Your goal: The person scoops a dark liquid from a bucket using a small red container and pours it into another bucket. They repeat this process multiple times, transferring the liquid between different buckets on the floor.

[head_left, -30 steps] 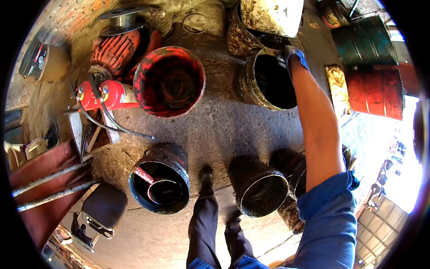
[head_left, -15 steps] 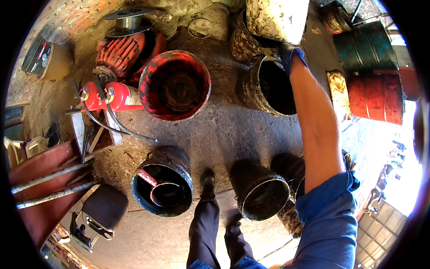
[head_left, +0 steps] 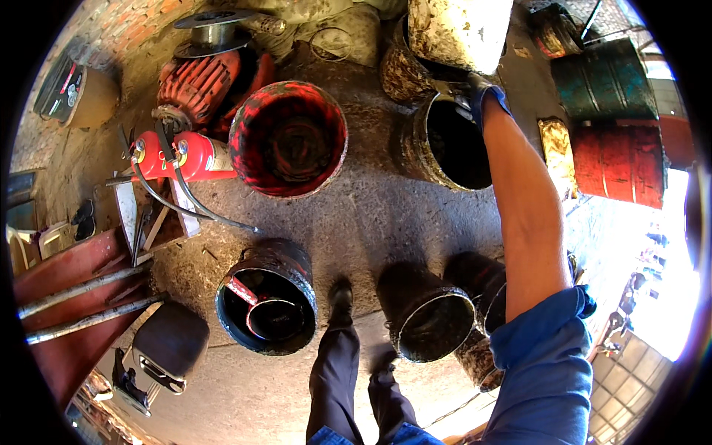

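Note:
My right arm (head_left: 528, 200), in a rolled-up blue sleeve, stretches far forward along the right side. On my right hand (head_left: 480, 90) is a work glove with a blue cuff. It is at the far right rim of a dirt-caked bucket (head_left: 415, 144) with a black inside. The fingers are small and partly hidden there, so their grip is unclear. Just beyond the hand stands a tall, pale, stained container (head_left: 456, 33), against a grimy brown bucket (head_left: 403, 70). My left hand is out of view.
A red-smeared bucket (head_left: 289, 87) stands ahead. Nearer are a black bucket (head_left: 278, 256) with a red-handled dipper (head_left: 243, 291) inside, and another dark bucket (head_left: 404, 285). Red fire extinguishers (head_left: 200, 157) and a red wheelbarrow (head_left: 67, 282) are left; green (head_left: 604, 78) and red drums (head_left: 619, 163) right.
My right hand stays at the bucket's rim, with the arm almost unmoved. The view has shifted slightly, so the near buckets sit a little further left and higher.

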The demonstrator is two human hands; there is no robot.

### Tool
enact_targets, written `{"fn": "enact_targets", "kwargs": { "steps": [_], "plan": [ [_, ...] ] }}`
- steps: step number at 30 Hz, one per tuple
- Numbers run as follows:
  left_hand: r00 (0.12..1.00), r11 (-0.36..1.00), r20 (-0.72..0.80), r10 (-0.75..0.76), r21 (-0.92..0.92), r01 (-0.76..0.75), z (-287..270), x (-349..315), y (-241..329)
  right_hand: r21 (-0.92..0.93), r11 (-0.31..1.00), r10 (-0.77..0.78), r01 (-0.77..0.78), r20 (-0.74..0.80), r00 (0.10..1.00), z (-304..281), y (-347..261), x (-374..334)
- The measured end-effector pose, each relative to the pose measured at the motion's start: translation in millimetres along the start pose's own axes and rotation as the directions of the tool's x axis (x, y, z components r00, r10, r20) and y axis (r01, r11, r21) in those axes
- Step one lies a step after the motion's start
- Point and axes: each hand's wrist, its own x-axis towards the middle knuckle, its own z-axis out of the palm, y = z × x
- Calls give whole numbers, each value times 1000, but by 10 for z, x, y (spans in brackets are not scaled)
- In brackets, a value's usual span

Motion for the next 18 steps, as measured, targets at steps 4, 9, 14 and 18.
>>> {"fn": "enact_targets", "kwargs": {
  "steps": [4, 9, 14, 18],
  "plan": [
    [1000, 1000, 1, 13, 4, -13, 0, -1, 28, -14, 1000, -7, 7, -6, 1000, -32, -26, -38],
    [1000, 1000, -3, 20, -12, -20, -19, -13, 22, 60, 998, 29, -31, 25, 999, 61, -117, -354],
    [999, 999, 4, 34, -8, -34, 0, -11, 31, -93, 991, -95, 96, 17, 995, -92, 78, 75],
    [999, 999, -1, 40, -10, -40, -7, -12, 18, -112, 989, -93, 92, 1, 996, -124, 145, 149]
  ]
}}
